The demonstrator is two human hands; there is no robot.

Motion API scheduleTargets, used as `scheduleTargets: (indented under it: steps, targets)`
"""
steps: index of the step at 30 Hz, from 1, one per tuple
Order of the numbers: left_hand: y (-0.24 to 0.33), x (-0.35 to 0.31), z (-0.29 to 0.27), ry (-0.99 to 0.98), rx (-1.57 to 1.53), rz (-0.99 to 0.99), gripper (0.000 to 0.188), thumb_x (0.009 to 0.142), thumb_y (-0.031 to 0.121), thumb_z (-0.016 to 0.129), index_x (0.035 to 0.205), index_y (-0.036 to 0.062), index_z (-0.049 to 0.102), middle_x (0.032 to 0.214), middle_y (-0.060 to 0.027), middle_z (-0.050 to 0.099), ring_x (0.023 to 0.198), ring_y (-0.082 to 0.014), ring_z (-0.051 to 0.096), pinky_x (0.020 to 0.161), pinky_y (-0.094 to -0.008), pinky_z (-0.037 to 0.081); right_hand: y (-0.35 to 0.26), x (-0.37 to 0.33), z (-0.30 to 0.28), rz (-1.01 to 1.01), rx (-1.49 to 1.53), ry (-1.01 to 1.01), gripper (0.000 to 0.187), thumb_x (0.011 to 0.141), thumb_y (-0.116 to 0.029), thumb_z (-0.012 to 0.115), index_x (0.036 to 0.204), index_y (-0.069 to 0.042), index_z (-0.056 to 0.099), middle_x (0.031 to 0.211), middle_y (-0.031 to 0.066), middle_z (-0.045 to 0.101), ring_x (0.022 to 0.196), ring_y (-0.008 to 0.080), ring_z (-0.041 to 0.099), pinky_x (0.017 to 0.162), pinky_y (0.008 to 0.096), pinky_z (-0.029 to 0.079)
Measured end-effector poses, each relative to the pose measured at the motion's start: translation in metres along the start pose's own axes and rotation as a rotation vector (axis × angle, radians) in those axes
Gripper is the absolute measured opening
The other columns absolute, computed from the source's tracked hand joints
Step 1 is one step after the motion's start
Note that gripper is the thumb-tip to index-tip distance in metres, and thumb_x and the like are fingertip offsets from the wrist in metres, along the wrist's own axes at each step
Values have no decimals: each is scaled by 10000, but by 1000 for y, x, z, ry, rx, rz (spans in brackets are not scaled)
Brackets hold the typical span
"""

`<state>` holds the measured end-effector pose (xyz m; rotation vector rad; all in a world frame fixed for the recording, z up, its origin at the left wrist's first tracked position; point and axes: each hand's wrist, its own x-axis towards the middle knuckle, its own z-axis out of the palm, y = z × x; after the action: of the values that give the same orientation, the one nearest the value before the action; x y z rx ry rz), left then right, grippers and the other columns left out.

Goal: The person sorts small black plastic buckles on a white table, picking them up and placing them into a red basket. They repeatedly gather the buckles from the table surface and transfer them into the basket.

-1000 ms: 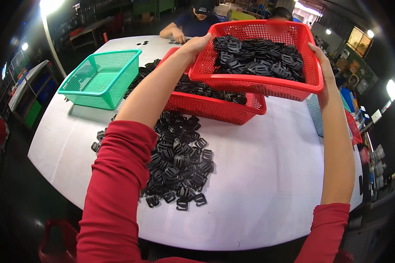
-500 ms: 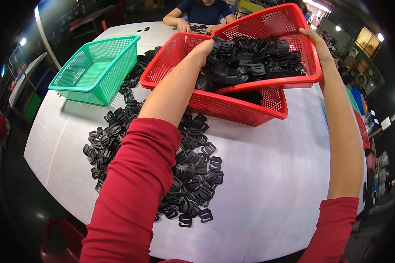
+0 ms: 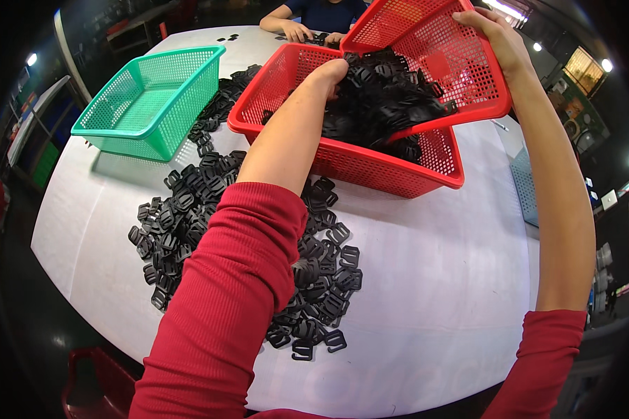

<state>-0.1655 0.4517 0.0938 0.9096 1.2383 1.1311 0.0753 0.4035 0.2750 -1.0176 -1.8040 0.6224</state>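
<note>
My right hand (image 3: 493,35) grips the raised far-right rim of a red perforated plastic basket (image 3: 488,80). My left hand (image 3: 332,72) is closed at the left side of this basket, its fingers mostly hidden behind the thumb and wrist. The basket is tilted down to the left over a second red basket (image 3: 384,176), which stands on the table. A mass of black plastic strap buckles (image 3: 391,101) slides out of the tilted basket toward the lower one. Under and beside my left forearm lies a loose heap of similar buckles (image 3: 175,216).
A green perforated basket (image 3: 178,115) stands at the left of the white-covered table (image 3: 433,300). Across the table, another person's hands (image 3: 297,31) are among black pieces. A red plastic chair (image 3: 94,384) is at lower left, a grey-blue basket (image 3: 524,185) at the right edge.
The upper basket has tipped more steeply, its right end rising, and the buckles have slid left and downward. My right hand has moved up and slightly left with the rim.
</note>
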Motion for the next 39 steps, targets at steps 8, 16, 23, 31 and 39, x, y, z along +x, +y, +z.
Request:
scheduleTargets:
  steps: [8,16,23,31,39]
  targets:
    - [-9,8,-14,320,448,231,421,847,191,467,1162,-3,669,1199,-220,664,1174,-309,612,988,-421,455,-65,-52,31,-235,-255,8,709,707,-224,782,1332,-48,498,1273,237,551,1125,321,569,1001,393,448]
    - [11,23,-47,444,758,202,541,873,360,593,1252,-24,631,1326,-215,599,1234,-332,581,1045,-386,430,-95,-96,41,-747,-875,-67,729,633,-287,772,1280,-149,468,1282,204,451,1262,346,419,1063,526,327]
    - [53,-99,-41,445,710,528,592,849,370,709,1269,-32,599,1241,-143,641,1136,-237,609,999,-347,454,-118,-152,-21,-1061,-804,53,819,621,-317,832,1325,-174,440,1366,221,419,1282,380,421,1088,566,335]
    - [11,-424,-24,-151,243,775,393,897,121,650,1259,-24,606,1359,-128,576,1129,-250,640,942,-395,513,-152,-388,-144,-35,471,389,534,981,-333,518,1366,34,472,1294,190,592,1147,300,616,996,450,511]
    - [-205,-694,-41,25,85,136,487,885,-25,579,1363,-29,486,1254,-91,610,1156,-157,571,996,-310,448,-90,-679,-46,665,524,69,374,949,-23,551,1317,30,513,1224,127,633,1120,209,601,1006,348,454]
